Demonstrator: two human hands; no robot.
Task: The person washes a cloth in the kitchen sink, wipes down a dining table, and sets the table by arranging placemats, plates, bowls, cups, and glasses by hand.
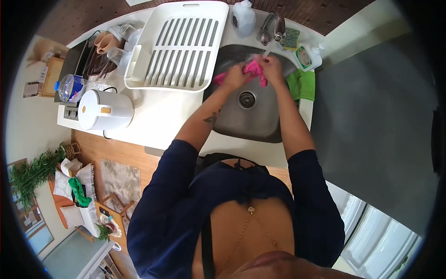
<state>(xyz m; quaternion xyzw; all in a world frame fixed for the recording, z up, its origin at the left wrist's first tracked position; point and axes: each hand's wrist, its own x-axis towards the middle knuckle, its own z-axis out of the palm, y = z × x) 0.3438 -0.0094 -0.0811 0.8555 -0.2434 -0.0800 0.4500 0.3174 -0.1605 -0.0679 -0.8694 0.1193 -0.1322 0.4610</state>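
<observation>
Both my hands are over the sink, close under the faucet, with a bright pink cloth between them. My left hand grips the cloth from the left, and a loose end of it sticks out beyond that hand. On the other side, my right hand has its fingers closed on the cloth, right beneath the spout. Water seems to run near the fingers, though this spot is blurred. The round drain shows below the hands.
A white dish rack stands left of the sink. Behind are a white bottle, a sponge and a soap dispenser. A green cloth hangs over the sink's right edge. A white rice cooker sits further left.
</observation>
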